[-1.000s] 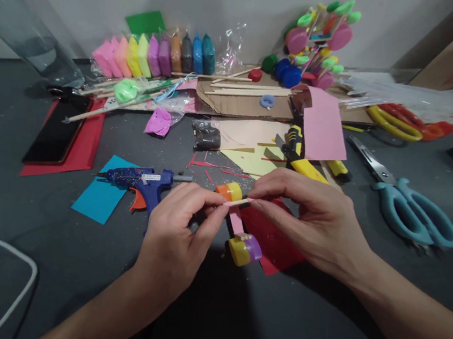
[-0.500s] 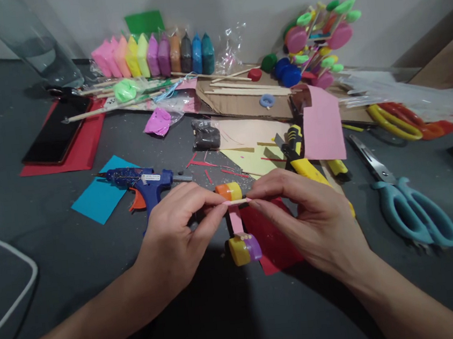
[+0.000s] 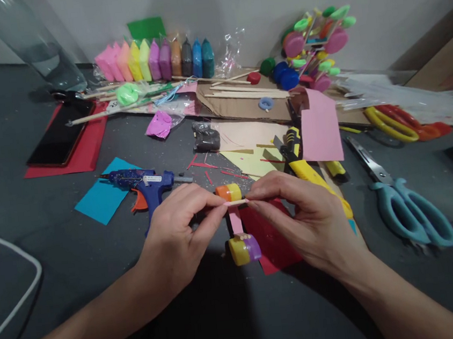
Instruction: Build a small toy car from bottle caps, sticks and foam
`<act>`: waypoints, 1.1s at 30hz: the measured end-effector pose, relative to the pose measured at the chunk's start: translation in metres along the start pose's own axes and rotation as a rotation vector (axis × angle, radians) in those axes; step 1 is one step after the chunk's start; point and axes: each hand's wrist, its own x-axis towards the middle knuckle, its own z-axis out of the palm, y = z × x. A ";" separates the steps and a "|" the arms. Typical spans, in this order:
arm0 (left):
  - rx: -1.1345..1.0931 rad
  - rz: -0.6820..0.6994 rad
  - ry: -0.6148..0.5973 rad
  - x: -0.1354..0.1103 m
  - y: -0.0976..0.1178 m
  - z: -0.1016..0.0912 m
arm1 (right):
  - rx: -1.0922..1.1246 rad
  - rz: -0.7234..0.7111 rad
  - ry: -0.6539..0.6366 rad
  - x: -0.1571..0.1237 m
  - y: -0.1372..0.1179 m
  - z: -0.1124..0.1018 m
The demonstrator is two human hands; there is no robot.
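A short pale wooden stick (image 3: 237,203) spans level between my two hands. My left hand (image 3: 180,233) pinches one end of it between thumb and forefinger. The other end is pinched in the fingertips of my right hand (image 3: 312,214). Just beyond and below the stick sits a small model made of bottle caps: an orange and yellow pair (image 3: 229,193) behind, a yellow and purple pair (image 3: 245,249) in front, and a pink paper strip (image 3: 236,221) between them. Partly under my right hand lies a red sheet (image 3: 272,240).
A blue glue gun (image 3: 147,183) rests on blue paper (image 3: 106,198) at left. To the right are a yellow utility knife (image 3: 316,179) and blue-handled scissors (image 3: 409,209). Clay packets (image 3: 164,60), wooden sticks (image 3: 248,92) and a finished-looking cap model (image 3: 314,47) line the back.
My hands hold almost the same pose, with the stick still between them. The whole view has shifted slightly; nothing on the table has visibly been moved.
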 end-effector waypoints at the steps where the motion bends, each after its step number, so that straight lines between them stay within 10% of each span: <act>1: 0.001 -0.007 0.001 0.000 0.000 0.000 | 0.000 0.011 -0.003 0.000 -0.001 0.000; 13: 0.033 0.004 0.152 -0.002 0.007 -0.011 | -0.118 0.118 0.144 -0.007 0.001 -0.016; 33: 0.273 0.406 0.563 0.002 -0.009 -0.026 | -0.232 -0.036 0.357 -0.009 -0.002 -0.049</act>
